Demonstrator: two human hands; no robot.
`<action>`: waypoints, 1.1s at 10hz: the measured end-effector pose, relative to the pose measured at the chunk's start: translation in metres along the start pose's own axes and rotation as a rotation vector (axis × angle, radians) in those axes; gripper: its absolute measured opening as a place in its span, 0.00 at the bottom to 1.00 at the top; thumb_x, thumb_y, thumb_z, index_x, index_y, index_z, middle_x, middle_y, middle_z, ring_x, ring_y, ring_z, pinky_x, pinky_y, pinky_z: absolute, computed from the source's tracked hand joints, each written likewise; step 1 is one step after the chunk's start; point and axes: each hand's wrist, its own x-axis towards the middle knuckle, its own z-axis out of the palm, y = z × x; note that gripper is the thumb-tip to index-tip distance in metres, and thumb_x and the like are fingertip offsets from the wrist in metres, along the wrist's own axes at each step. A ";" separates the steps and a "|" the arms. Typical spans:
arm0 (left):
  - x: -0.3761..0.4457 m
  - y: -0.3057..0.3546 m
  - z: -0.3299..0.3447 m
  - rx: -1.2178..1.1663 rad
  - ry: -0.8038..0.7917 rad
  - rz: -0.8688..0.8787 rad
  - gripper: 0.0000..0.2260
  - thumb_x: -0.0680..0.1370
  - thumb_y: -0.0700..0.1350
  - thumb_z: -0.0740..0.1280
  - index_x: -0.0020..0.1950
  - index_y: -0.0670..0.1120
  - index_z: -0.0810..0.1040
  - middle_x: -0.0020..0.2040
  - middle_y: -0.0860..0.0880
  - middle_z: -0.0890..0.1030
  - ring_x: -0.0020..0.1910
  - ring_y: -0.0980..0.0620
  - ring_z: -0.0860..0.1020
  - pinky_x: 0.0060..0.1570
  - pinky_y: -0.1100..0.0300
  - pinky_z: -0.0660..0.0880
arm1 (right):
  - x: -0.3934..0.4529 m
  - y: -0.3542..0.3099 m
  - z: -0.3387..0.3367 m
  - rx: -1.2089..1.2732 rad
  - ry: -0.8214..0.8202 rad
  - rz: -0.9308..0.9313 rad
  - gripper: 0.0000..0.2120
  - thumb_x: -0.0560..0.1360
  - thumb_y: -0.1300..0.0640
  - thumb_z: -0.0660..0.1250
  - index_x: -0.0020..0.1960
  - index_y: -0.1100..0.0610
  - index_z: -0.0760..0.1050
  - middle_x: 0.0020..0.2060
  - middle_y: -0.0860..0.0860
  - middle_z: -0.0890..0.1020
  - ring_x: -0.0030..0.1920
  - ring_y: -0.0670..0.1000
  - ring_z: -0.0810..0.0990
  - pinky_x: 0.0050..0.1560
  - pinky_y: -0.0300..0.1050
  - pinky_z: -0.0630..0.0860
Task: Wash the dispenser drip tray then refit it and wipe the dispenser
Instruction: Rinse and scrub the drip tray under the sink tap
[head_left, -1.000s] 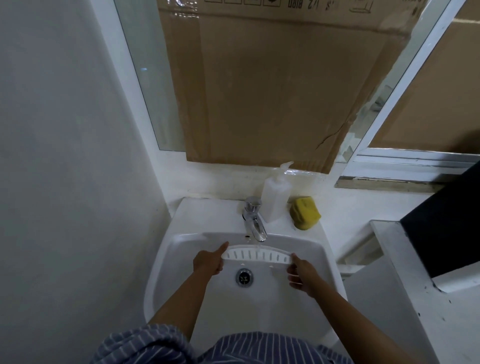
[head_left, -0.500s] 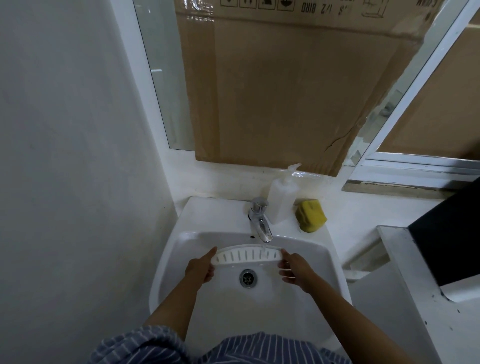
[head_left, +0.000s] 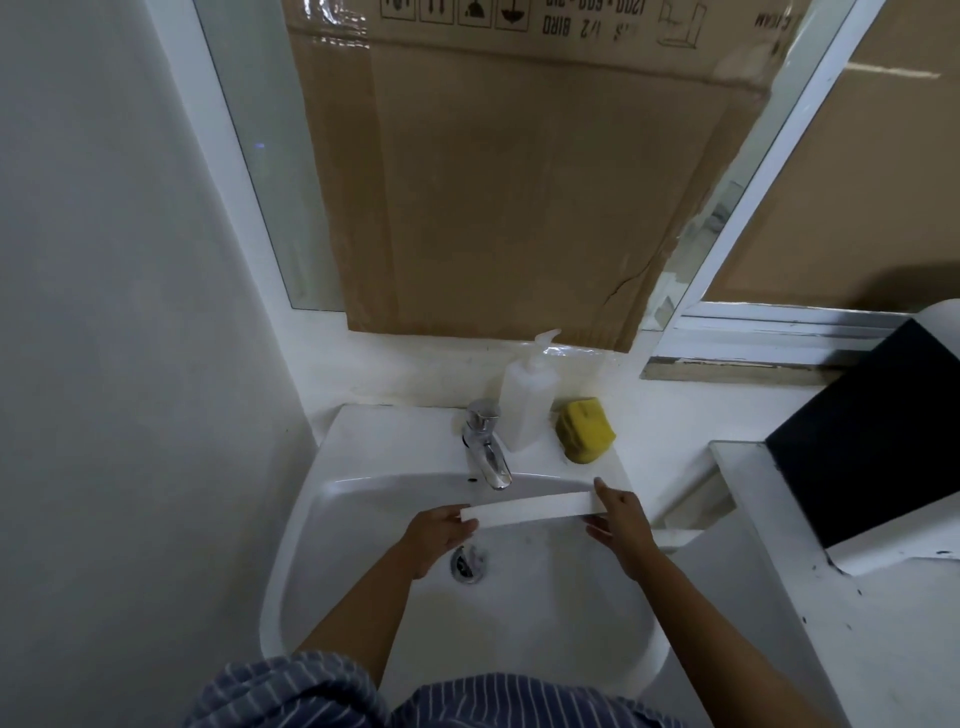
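Drip tray, the long white plastic dispenser drip tray (head_left: 530, 508), is held over the bowl of the white ceramic basin (head_left: 363, 519), just in front of the spout of the chrome tap (head_left: 488, 457) and above the metal drain (head_left: 469, 563); each end of it sits in a hand. At the near-left end the left hand (head_left: 436, 540) has its fingers curled under and round the tray's end; at the far-right end the right hand (head_left: 621, 522) clasps the other end, thumb up behind the tray and fingers folded below it.

Its long axis runs from one grip to the other, left to right across the basin, with the right-hand end tilted slightly up and away; it is turned on edge, so that only a plain narrow side faces the camera, and which way the slotted face points I cannot tell for sure.

Risks from here, as a judgement: both holds are only at the extreme ends, and wet plastic is slippery, so a loosened grip at either end would likely drop that end into the bowl; a swing beyond the right-hand grip could knock the white pump soap bottle (head_left: 527, 400) or the yellow sponge (head_left: 584, 430) on the ledge behind; tipped on edge, the tray may shed water past the rim if carried outward from the grips.
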 end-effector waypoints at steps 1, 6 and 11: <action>0.004 0.002 0.008 0.120 0.040 0.098 0.21 0.73 0.38 0.74 0.65 0.37 0.77 0.57 0.40 0.82 0.50 0.50 0.80 0.44 0.72 0.77 | 0.002 -0.004 -0.005 0.052 0.063 -0.070 0.13 0.79 0.49 0.65 0.57 0.57 0.71 0.58 0.57 0.73 0.57 0.58 0.76 0.53 0.53 0.80; 0.006 0.007 0.015 0.064 -0.035 0.074 0.18 0.72 0.29 0.72 0.59 0.42 0.76 0.49 0.46 0.80 0.47 0.50 0.79 0.43 0.66 0.77 | -0.008 0.003 -0.001 0.072 0.029 -0.348 0.11 0.81 0.56 0.63 0.62 0.56 0.73 0.55 0.48 0.78 0.59 0.55 0.77 0.58 0.54 0.79; -0.023 0.001 -0.015 -0.101 0.012 -0.316 0.03 0.80 0.38 0.62 0.48 0.42 0.74 0.42 0.45 0.74 0.38 0.50 0.73 0.37 0.61 0.74 | -0.034 -0.004 0.037 -0.058 -0.197 -0.455 0.09 0.76 0.59 0.70 0.56 0.53 0.80 0.53 0.51 0.83 0.53 0.53 0.82 0.53 0.45 0.80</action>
